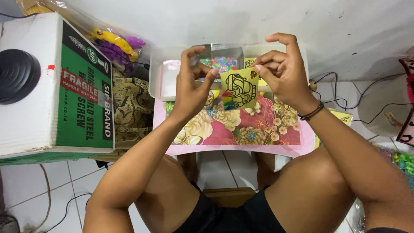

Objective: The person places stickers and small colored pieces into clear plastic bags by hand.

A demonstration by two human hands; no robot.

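A small yellow card (239,89) with a black line drawing, partly filled with coloured bits at its lower left, is held up between both hands above a low table (241,149). My left hand (191,82) pinches the card's left edge. My right hand (280,69), a dark band on its wrist, holds the top right corner, fingertips on a small brown piece (253,74). Behind the card stands a clear plastic box (172,64) holding several small multicoloured pieces (221,64).
The table has a floral cover (258,127) over a pink edge. A white and green cardboard box (64,86) with a black round object (17,75) on it stands at left, a bag of coloured items (116,43) behind. Cables (345,92) run along the tiled floor at right.
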